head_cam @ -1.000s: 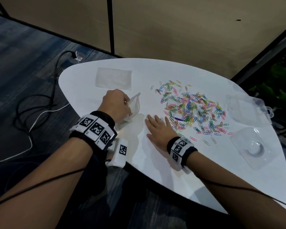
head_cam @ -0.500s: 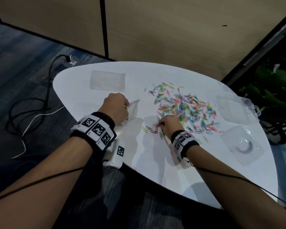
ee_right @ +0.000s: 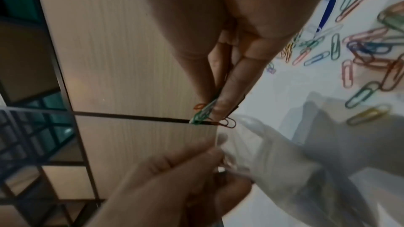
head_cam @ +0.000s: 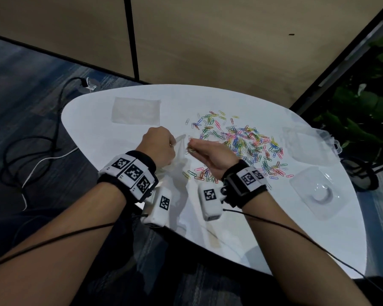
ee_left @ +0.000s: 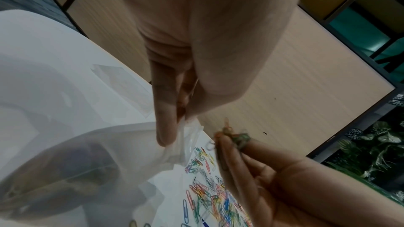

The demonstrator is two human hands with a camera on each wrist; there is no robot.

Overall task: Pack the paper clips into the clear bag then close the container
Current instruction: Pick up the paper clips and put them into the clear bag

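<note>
Coloured paper clips (head_cam: 241,144) lie scattered over the middle of the white table (head_cam: 263,228). My left hand (head_cam: 159,146) pinches the top edge of a clear plastic bag (head_cam: 180,151) and holds its mouth up. The bag (ee_left: 87,170) hangs below the left fingers (ee_left: 166,123). My right hand (head_cam: 208,151) is lifted beside the bag mouth, pinching a small bunch of clips (ee_right: 205,113) between thumb and fingers (ee_right: 227,96). The held clips (ee_left: 234,137) sit just right of the bag opening (ee_right: 251,137), apart from it.
A second flat clear bag (head_cam: 135,110) lies at the table's far left. A clear plastic container (head_cam: 310,146) and its lid (head_cam: 316,191) sit at the right. Cables (head_cam: 42,140) run on the floor to the left, a plant (head_cam: 363,111) to the right.
My right hand went from lying flat near the pile, to gathering clips, to lifting a pinch of them leftward to the bag mouth. The left hand raised the bag's top slightly.
</note>
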